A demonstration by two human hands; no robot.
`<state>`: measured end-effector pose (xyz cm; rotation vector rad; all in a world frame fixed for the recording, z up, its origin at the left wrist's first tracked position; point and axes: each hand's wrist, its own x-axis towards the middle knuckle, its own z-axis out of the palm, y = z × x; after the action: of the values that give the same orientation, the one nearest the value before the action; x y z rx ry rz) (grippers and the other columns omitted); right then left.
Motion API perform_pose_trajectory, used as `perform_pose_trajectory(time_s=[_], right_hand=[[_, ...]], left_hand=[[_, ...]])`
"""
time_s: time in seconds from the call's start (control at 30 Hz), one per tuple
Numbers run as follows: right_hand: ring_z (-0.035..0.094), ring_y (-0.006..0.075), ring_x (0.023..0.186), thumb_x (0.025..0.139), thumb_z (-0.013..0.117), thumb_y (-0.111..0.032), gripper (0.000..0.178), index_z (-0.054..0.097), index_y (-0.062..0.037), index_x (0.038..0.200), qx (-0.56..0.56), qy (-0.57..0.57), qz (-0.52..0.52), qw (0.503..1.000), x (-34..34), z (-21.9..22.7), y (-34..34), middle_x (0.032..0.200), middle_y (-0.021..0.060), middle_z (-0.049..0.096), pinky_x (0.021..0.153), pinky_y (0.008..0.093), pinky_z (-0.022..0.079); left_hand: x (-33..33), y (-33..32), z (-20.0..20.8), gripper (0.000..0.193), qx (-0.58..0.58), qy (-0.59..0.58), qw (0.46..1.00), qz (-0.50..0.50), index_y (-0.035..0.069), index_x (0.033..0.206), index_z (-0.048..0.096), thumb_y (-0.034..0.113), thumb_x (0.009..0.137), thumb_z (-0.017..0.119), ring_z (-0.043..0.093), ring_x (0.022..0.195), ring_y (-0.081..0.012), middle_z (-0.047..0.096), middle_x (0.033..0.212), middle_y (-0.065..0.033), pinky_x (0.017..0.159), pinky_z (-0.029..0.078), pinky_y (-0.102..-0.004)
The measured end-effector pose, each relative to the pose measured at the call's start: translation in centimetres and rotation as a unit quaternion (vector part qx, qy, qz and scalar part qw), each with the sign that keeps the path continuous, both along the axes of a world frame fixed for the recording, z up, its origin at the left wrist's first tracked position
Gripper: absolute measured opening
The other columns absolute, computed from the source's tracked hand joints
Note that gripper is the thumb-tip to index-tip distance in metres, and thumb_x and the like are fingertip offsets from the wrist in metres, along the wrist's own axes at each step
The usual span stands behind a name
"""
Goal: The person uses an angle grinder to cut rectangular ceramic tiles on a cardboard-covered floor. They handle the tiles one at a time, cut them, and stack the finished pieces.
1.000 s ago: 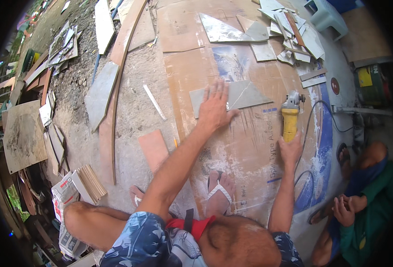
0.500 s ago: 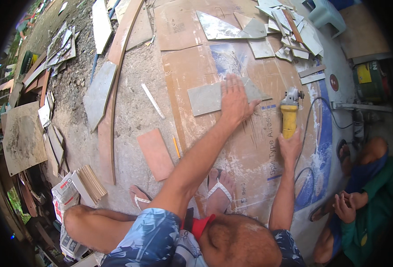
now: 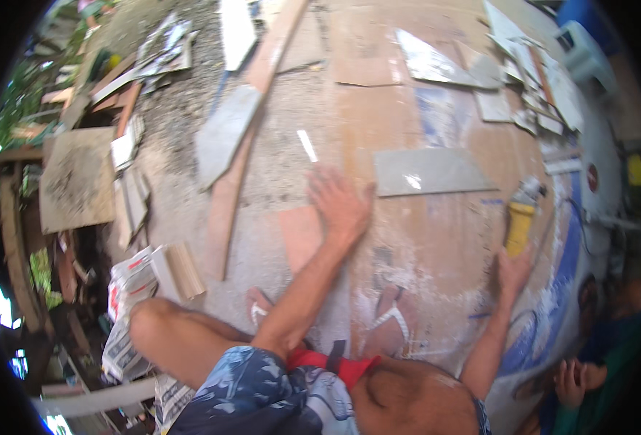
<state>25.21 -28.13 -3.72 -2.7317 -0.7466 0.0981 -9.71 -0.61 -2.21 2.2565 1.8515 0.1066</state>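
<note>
While right hand (image 3: 515, 268) grips grinder (image 3: 520, 226), tile (image 3: 436, 171) nearby

A gray tile (image 3: 433, 171) lies flat near the yellow grinder (image 3: 520, 223).

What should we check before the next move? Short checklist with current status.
1. Right hand on the yellow grinder: ok, fingers wrapped around its rear body.
2. Left hand away from the grinder's head: ok, spread near the reddish tile, well apart.
3. Grey tile held down: not ok, neither hand is on it.
4. Disc stopped: cannot tell, that end is blurred.
5. Feet covered: not ok, open sandals.
6. Other person's hand away from the grinder: ok, apart at lower right.
</note>
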Motion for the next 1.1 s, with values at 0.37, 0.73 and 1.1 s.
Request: perform_pose_trajectory(time_s=[0.37, 0.73, 1.1], right_hand=[[0.068, 0.0498, 0.121, 0.084, 0.083, -0.025, 0.089, 0.044, -0.0008, 0.161, 0.025, 0.012, 0.016, 0.999, 0.2, -1.2, 0.7, 0.132, 0.0338, 0.069, 0.104, 0.053, 0.053], [0.069, 0.05, 0.117, 0.083, 0.083, -0.023, 0.091, 0.043, -0.005, 0.163, 0.001, 0.017, 0.018, 1.0, 1.6, -1.9, 0.4, 0.13, 0.0301, 0.071, 0.101, 0.0534, 0.055], [0.074, 0.0435, 0.105, 0.083, 0.083, -0.02, 0.086, 0.046, 0.0029, 0.157, 0.082, 0.043, 0.048, 0.994, 0.3, -1.6, 1.0, 0.118, 0.0285, 0.074, 0.097, 0.0507, 0.056]], left_hand=[[11.1, 0.0, 1.9, 0.104, -0.078, -0.211, 0.947, -0.231, -0.009, 0.164, 0.034, 0.051, 0.092, 0.079, 0.019, 0.162, -0.053, 0.025, 0.17, -0.0409, 0.135, 0.012, -0.0602], [5.0, -1.2, -1.5, 0.098, 0.07, -0.205, 0.944, -0.248, 0.003, 0.17, 0.031, 0.053, 0.096, 0.072, 0.016, 0.166, -0.0463, 0.023, 0.177, -0.0286, 0.135, 0.012, -0.0604], [4.3, -10.2, -3.4, 0.05, -0.246, -0.246, 0.808, -0.476, 0.009, 0.148, 0.063, 0.013, 0.098, 0.065, 0.064, 0.129, -0.038, 0.072, 0.132, -0.0157, 0.108, 0.052, -0.0473]])
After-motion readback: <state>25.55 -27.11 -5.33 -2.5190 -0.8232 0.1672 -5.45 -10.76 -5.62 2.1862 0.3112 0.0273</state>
